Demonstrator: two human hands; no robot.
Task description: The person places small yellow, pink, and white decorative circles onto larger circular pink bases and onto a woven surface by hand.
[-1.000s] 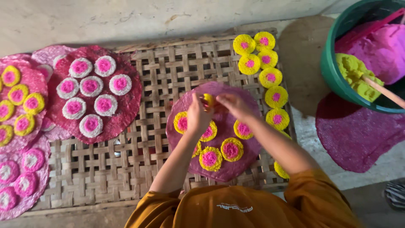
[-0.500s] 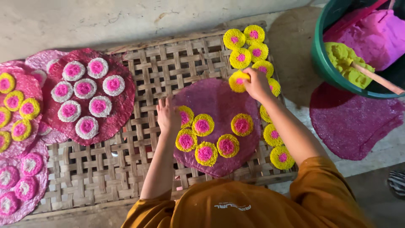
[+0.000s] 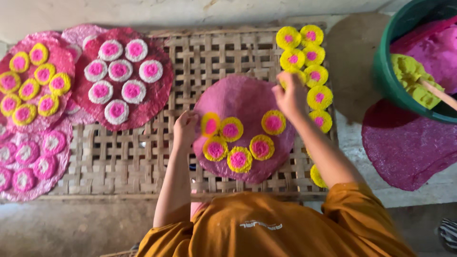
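A large round pink sheet point(image 3: 247, 97) lies on a woven bamboo mat point(image 3: 143, 157) in front of me. On it sit several yellow rounds with pink centres point(image 3: 238, 159), set in an arc. My left hand point(image 3: 185, 126) rests with loosely curled fingers on the sheet's left edge, beside the leftmost round point(image 3: 210, 124), and holds nothing. My right hand point(image 3: 289, 93) reaches to a column of spare yellow rounds point(image 3: 319, 96) at the mat's right side. Its fingers are closed over one of them point(image 3: 295, 74), which is mostly hidden.
At the left lie a dark pink sheet with white-rimmed pink rounds point(image 3: 119, 81) and more decorated pink sheets point(image 3: 33, 85). A green tub point(image 3: 385, 81) of pink and yellow dough with a wooden stick stands at the right. A bare pink sheet point(image 3: 409, 147) lies below it.
A second ago both hands were over the pink sheet. My right hand then reached right to the column of yellow rounds, and my left hand shifted to the sheet's left edge.
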